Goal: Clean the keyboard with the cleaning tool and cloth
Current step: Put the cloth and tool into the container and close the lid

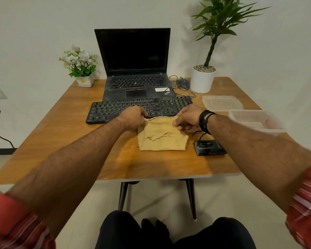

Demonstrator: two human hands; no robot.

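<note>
Head view: both hands work a tan cloth [162,136] lying folded on the wooden table [65,141], just in front of the black keyboard [115,110]. Left hand [133,117] has fingers curled, pinching the cloth's upper left corner; right hand [188,117] has fingers curled, pinching the upper right edge, and wears a black wristband. The keyboard sits just beyond the fingertips of both hands. A black cleaning tool [209,147] lies on the table just right of the cloth, below the right wrist. Past the keyboard: open laptop [133,69], mouse [183,84], white plant pot [202,79], flower pot [84,80]. Clear container [255,121] and lid [222,103] right of the right hand.
</note>
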